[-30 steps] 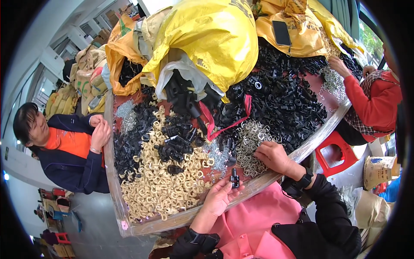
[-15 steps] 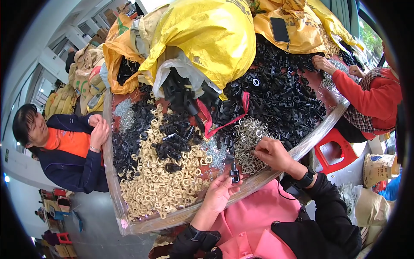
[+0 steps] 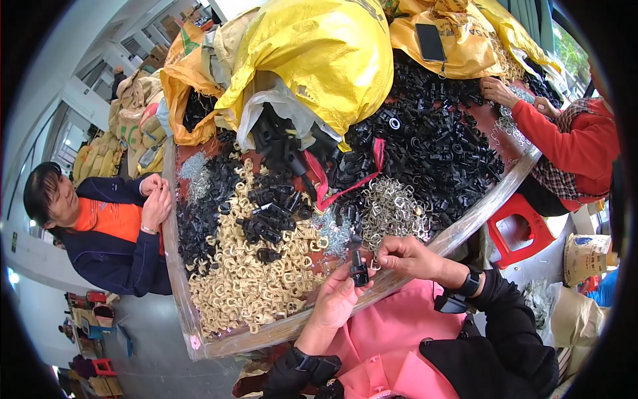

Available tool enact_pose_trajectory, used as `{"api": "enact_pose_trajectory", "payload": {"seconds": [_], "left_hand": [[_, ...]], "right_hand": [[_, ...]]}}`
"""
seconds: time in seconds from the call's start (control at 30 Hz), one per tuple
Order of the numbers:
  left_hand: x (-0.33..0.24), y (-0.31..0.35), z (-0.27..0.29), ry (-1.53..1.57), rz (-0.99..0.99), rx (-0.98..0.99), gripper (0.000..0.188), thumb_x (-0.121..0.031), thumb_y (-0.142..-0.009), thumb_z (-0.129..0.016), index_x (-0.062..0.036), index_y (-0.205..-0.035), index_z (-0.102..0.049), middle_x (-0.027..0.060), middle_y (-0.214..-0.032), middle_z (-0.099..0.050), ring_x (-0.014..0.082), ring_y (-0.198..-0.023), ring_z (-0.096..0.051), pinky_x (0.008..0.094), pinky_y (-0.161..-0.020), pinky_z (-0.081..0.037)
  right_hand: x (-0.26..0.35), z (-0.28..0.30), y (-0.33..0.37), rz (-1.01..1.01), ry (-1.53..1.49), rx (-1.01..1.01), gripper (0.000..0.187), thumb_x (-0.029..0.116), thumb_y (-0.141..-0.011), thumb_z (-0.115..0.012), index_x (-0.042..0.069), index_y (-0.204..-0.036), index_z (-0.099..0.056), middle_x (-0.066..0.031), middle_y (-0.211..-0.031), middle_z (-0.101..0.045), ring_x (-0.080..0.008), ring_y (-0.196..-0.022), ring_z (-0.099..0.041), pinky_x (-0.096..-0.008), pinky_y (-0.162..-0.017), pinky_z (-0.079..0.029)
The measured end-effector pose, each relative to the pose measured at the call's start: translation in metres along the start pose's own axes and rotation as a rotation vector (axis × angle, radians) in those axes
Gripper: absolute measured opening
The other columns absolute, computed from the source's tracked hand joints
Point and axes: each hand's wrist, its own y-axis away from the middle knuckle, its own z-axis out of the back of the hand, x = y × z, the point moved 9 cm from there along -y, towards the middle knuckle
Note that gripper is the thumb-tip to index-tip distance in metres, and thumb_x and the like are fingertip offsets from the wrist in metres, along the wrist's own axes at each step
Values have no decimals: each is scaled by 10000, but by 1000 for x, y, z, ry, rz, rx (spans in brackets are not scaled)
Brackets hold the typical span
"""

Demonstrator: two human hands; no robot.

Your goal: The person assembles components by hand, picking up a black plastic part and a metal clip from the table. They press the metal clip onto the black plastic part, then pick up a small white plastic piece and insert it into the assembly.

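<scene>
Over the table's front edge, my left hand pinches a small black plastic fitting and keeps it upright. Just right of it, my right hand has thumb and forefinger closed on a small metal clip, close beside the fitting. Behind my right hand lies a heap of bent silver metal clips. A scatter of tiny silver pins or screws is spread behind my left hand. Many beige plastic rings are piled to the left, with several black assembled fittings on top.
A big yellow sack at the back spills black parts. Black pieces cover the right of the table, with a pink-red strap among them. A phone rests on another sack. People sit left and right. A red stool stands right.
My right hand has come from the metal clip heap toward my left hand, now with a clip in its fingers. My left hand still holds the black fitting.
</scene>
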Motion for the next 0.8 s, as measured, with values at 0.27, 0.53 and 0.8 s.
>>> {"api": "enact_pose_trajectory", "payload": {"seconds": [0.27,0.53,0.8], "left_hand": [[-5,3,5,18,-73,4,389,-168,-826,-547,29,-1145,-442,146,-1069,-536,224,-1017,-513,338,-894,-407],[4,7,4,123,17,13,356,-150,-827,-542,30,-1123,-458,151,-1044,-546,244,-969,-540,334,-863,-439],[9,12,1,63,88,-63,311,-109,-831,-538,-5,-1119,-479,87,-1063,-552,187,-925,-567,260,-775,-478]], "right_hand": [[21,-12,3,97,111,-78,168,174,-842,-537,21,-773,-536,-45,-711,-510,-138,-690,-505,-264,-614,-414],[23,-14,7,199,149,-82,100,102,-809,-554,26,-763,-508,-66,-714,-509,-195,-666,-513,-283,-575,-408],[56,-23,10,326,401,-123,76,55,-780,-565,26,-767,-496,-79,-721,-478,-225,-640,-498,-306,-548,-408]]}}
